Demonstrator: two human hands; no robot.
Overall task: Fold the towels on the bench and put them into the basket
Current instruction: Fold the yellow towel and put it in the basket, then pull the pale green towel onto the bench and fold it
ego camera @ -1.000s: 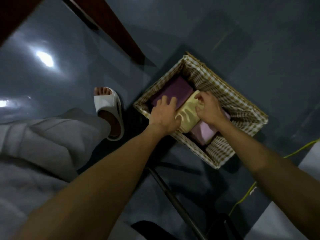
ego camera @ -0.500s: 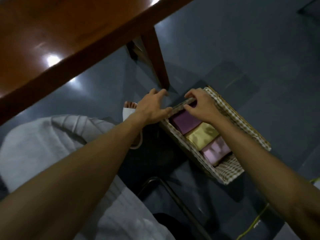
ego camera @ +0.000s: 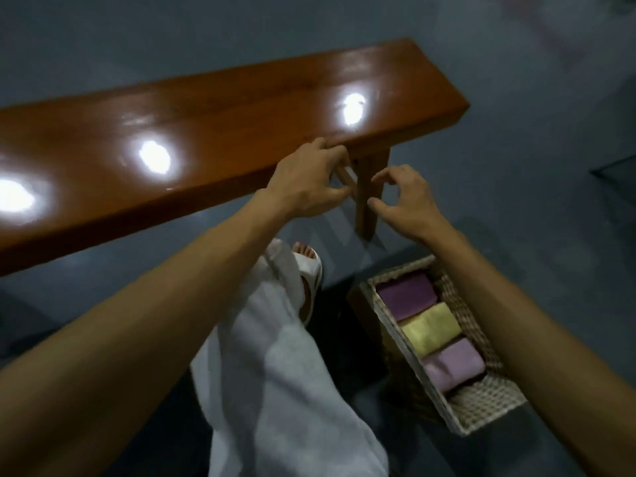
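A dark purple towel, a yellow towel and a lilac towel are packed in a row in the basket on the floor at near right. Its long axis is aligned far-left to near-right, with each towel laid across it. The left hand and right hand, pressed on them a second ago, are now raised by the bench, loosely curled and holding nothing, so packing is judged done.
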